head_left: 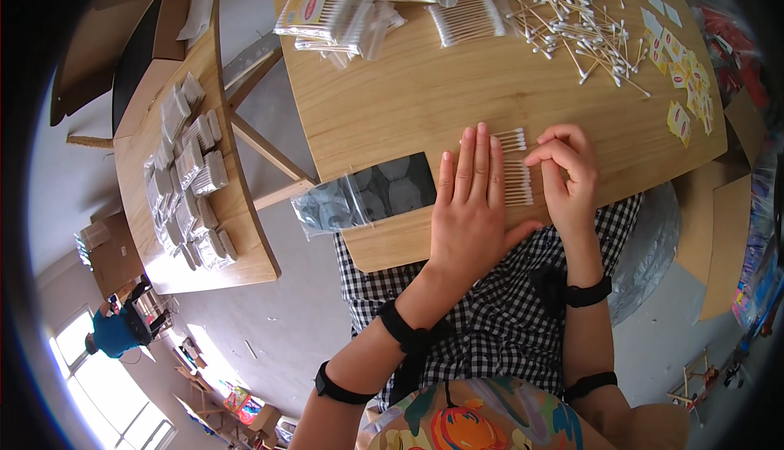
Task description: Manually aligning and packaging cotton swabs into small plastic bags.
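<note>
A: Where is the row of swabs (518, 182)?

B: On the counter (367, 103), close to its near edge, partly under the left hand (471, 225) and just beside the right hand (569, 174).

A: Which way does it point?

B: Each swab's long axis runs left to right, across the person's front. The white tips that show point right, toward the right hand; the other ends are hidden under the left fingers. The uppermost swabs slant a little, their tips angled slightly away from the person.

A: And the hands?

B: The left lies flat, palm down, fingers straight and pointing away, thumb out to the right. The right is curled, index fingertip by the swab tips. I can't tell whether it touches or pinches any.

A: What about containers?

B: Clear bags (327, 19) full of swabs are heaped at the far left of the counter, at least one with a yellow label inside. More packs (192, 168) lie on the side counter (253, 256), near an open carton (167, 17) whose contents I can't make out.

A: Anything loose?

B: A jumbled swab pile (563, 17) at the far side, and yellow cards (679, 122) at the right end.
</note>
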`<state>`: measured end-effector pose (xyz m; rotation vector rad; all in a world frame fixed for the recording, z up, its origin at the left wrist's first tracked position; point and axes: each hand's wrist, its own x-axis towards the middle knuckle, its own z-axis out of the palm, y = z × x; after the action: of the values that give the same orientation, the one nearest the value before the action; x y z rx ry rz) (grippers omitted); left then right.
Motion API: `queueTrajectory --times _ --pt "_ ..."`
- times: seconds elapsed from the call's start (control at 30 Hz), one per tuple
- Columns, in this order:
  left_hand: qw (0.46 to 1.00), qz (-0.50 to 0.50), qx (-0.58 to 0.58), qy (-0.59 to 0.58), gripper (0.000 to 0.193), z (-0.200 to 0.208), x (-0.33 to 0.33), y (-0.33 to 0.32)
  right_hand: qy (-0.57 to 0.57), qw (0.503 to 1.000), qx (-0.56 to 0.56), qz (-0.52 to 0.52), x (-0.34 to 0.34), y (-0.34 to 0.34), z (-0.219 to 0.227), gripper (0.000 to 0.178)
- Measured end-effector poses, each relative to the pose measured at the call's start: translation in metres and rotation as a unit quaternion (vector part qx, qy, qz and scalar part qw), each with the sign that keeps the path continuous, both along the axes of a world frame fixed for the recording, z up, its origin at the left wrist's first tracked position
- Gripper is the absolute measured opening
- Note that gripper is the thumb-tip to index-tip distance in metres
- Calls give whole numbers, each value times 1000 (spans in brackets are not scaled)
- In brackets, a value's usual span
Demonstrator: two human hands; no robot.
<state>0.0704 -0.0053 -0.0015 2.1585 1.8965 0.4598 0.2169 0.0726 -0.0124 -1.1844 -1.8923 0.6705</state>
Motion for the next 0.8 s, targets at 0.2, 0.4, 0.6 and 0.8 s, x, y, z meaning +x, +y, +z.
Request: queueTrajectory --times 0.2,0.4,0.6,0.8 --pt "1000 2 -5 -3 117 -1 0 0 20 999 -24 -16 -3 0 5 23" --pt "1000 2 -12 -7 116 -1 0 -1 -6 1000 -9 18 2 2 1 23" --pt "1000 3 -11 -8 115 -2 0 -2 -44 998 6 37 -11 14 15 16" --pt "999 13 -28 -26 117 3 0 -6 -99 995 4 -28 10 30 18 17"
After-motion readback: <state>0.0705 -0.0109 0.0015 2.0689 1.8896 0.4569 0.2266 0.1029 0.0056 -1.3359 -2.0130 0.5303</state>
